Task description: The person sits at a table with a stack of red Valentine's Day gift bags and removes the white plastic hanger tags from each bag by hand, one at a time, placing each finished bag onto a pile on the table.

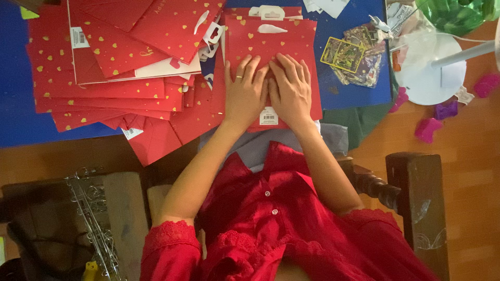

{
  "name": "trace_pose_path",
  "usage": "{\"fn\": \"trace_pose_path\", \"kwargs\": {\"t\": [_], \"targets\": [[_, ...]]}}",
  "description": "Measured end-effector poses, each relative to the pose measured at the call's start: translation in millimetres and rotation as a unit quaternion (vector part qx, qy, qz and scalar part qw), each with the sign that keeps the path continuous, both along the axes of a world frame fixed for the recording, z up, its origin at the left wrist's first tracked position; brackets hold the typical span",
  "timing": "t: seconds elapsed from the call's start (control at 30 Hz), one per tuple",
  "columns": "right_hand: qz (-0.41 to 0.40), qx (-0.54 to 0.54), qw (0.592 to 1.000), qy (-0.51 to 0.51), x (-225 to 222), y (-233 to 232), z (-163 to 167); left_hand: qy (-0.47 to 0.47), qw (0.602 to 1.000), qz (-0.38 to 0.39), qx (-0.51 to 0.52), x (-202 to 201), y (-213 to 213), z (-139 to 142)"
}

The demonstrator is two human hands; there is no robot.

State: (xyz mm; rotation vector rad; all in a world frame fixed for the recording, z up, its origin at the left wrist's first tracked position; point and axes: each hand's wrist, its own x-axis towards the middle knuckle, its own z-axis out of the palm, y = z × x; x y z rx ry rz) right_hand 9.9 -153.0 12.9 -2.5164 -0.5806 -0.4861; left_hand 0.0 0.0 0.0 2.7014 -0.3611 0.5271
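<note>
Blue tabletop [15, 93] over an orange-brown floor [469, 135]; head view looks straight down past my red blouse. Top edge of the frame cuts off the far part of the table, a green object at the upper right corner and most of the white round base [427, 73] beside it. Loose heap of red bags [114, 62] with gold hearts spreads across the left; lower layers hidden under upper ones, count not readable. Small packets with a yellow card [344, 54] lie right of my work, details blurred. Metal wire rack [94, 218] at lower left is partly out of view.

Left hand [246, 92]: fully flat, fingers together and extended, palm down on the red heart-print bag [271, 41] lying in front of me at the table's near edge. A ring shows on one finger. Right hand [291, 91]: likewise flat, palm down, touching the left hand along the inner edge. Neither hand grips anything; both press on the bag's lower half, above its white barcode sticker [269, 116]. Bag's white handle cut-out points away from me.
</note>
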Motion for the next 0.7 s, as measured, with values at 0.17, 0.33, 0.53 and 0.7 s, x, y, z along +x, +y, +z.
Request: {"fn": "trace_pose_path", "kwargs": {"t": [0.17, 0.33, 0.53, 0.7], "targets": [[0.004, 0.009, 1.0, -0.009, -2, 2, 6, -0.023, 0.999, -0.007, -0.041, -4, 0, 3], [0.004, 0.006, 1.0, -0.008, -2, 2, 9, -0.02, 0.999, -0.008, -0.043, -4, 1, 0], [0.004, 0.008, 1.0, -0.008, -3, 2, 9, -0.022, 0.999, -0.007, -0.046, -4, 1, -6], [0.003, 0.003, 1.0, -0.011, -1, 3, 8, -0.026, 0.999, -0.009, -0.038, -3, 1, -7]]}}
